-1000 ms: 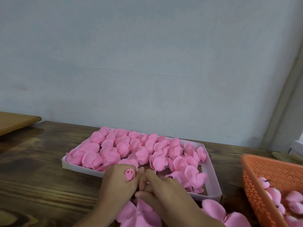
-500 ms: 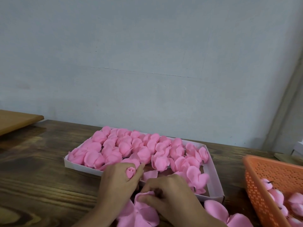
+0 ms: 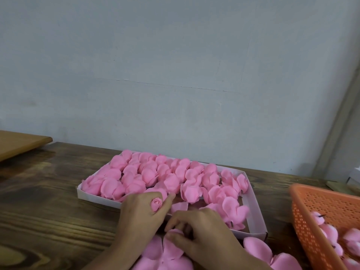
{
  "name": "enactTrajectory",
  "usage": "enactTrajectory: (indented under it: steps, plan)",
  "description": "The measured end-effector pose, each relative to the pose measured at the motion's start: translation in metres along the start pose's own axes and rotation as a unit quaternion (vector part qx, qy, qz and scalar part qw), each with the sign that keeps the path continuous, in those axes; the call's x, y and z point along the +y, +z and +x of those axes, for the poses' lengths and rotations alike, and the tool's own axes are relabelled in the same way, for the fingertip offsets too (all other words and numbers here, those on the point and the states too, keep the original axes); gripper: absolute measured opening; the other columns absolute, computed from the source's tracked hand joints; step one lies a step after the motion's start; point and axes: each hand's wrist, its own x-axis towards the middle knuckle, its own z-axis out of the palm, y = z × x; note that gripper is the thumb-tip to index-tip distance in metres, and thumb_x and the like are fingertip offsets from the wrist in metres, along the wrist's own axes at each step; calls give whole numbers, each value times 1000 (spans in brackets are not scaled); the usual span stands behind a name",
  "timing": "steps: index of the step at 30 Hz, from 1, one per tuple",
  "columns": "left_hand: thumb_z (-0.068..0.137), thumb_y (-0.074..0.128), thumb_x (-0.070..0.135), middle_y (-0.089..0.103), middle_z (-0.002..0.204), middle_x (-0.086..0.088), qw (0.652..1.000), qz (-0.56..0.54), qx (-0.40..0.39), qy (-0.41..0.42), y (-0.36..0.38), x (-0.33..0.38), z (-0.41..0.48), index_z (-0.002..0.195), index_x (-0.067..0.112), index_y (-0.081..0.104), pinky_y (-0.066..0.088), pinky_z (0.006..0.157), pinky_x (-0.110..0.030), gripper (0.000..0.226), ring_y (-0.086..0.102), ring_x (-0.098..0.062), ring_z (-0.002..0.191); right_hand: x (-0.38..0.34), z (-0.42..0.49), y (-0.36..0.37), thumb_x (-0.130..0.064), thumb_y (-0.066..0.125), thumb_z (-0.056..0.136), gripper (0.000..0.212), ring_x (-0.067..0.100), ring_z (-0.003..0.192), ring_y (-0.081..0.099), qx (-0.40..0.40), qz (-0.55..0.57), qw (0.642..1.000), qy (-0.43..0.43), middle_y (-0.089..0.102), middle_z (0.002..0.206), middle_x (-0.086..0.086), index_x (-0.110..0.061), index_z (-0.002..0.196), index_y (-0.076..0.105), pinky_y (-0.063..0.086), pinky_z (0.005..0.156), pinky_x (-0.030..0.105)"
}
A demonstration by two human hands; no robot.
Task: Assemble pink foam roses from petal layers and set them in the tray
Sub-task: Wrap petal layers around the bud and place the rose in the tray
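Note:
A white tray (image 3: 255, 209) on the wooden table holds several finished pink foam roses (image 3: 148, 176). In front of its near edge my left hand (image 3: 140, 215) grips a small pink rosebud core (image 3: 156, 204) between its fingers, bud pointing up. My right hand (image 3: 202, 228) is just right of it, fingers curled and pinching the edge of a pink petal layer (image 3: 167, 252) that lies flat on the table under both hands. A single loose petal (image 3: 179, 206) shows between the two hands, by the tray's near edge.
An orange perforated basket (image 3: 311, 209) at the right holds more pink bud cores (image 3: 331, 232). Loose flat petal layers (image 3: 259, 250) lie beside the tray's near right corner. A light wooden board (image 3: 17, 143) sits at far left. A pale wall runs behind the table.
My right hand has dropped from beside the bud down onto the flat petal layer and pinched its edge. My left hand keeps holding the bud in about the same place.

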Motion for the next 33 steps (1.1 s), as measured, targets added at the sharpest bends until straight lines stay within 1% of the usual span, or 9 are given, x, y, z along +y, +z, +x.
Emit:
enactTrajectory:
  steps: [7, 12, 17, 20, 22, 24, 27, 30, 33]
  plan:
    - [83, 57, 44, 33, 46, -5, 999, 31, -28, 1, 0, -3, -2, 50, 22, 26, 23, 43, -30, 51, 21, -10, 45, 5, 2, 0, -30, 71, 82, 11, 5, 79, 63, 50, 13, 999, 6, 68, 90, -12, -34, 92, 68, 51, 69, 21]
    - [82, 54, 44, 24, 47, -2, 998, 34, -51, 23, 0, -1, -3, 52, 34, 13, 28, 41, -33, 52, 19, -12, 46, 7, 1, 1, -28, 71, 78, 13, -1, 81, 62, 54, -5, 999, -7, 66, 93, -16, -35, 88, 73, 49, 68, 19]
    - [83, 53, 49, 40, 52, -5, 995, 12, -95, -6, 0, -4, -5, 55, 17, 37, 34, 45, -37, 45, 30, -18, 46, 5, 1, 2, -33, 69, 79, 10, 3, 93, 58, 78, -23, 996, -27, 65, 95, -16, -33, 86, 76, 49, 77, 23]
    - [85, 66, 38, 42, 51, 2, 997, -55, -37, -37, -2, 1, -3, 57, 23, 37, 26, 44, -22, 43, 29, -7, 44, 3, 2, 1, -37, 60, 90, 10, 4, 87, 57, 61, 10, 998, -8, 66, 88, -17, -30, 96, 64, 48, 74, 25]
    - [88, 78, 21, 51, 43, 10, 989, -123, -8, -87, -1, 1, -3, 48, 21, 45, 33, 44, -13, 52, 42, 1, 40, 3, 3, 1, -36, 54, 96, 11, 2, 77, 59, 58, 23, 998, 0, 72, 86, -13, -27, 102, 57, 43, 68, 20]
    - [86, 80, 12, 56, 44, 6, 977, -187, -5, -102, -1, 1, -2, 45, 22, 52, 43, 46, -20, 51, 46, 1, 42, 3, 3, 1, -30, 59, 99, 6, -1, 68, 58, 77, 57, 995, 15, 72, 77, -16, -26, 102, 55, 39, 63, 15]
    - [82, 79, 26, 50, 47, 0, 950, -291, -58, -97, -3, 5, 0, 49, 20, 53, 41, 45, -28, 43, 40, -14, 47, 7, 2, -2, -22, 71, 95, 17, -1, 62, 58, 96, 126, 985, 71, 68, 64, -23, -30, 99, 56, 41, 62, 19]
    - [78, 80, 25, 61, 54, 9, 927, -349, -96, -101, -7, 7, 2, 53, 29, 66, 45, 51, -22, 29, 51, -7, 51, 9, 2, -5, -20, 80, 86, 25, 3, 64, 62, 134, 189, 966, 115, 75, 68, -7, -29, 97, 60, 54, 66, 35]
    - [73, 83, 28, 76, 72, -9, 911, -374, -121, -126, -10, 8, 5, 72, 18, 82, 57, 61, -32, 10, 69, -18, 65, 10, 3, -7, -8, 85, 80, 31, 14, 71, 74, 178, 279, 933, 139, 77, 78, 4, -22, 98, 64, 60, 65, 33]
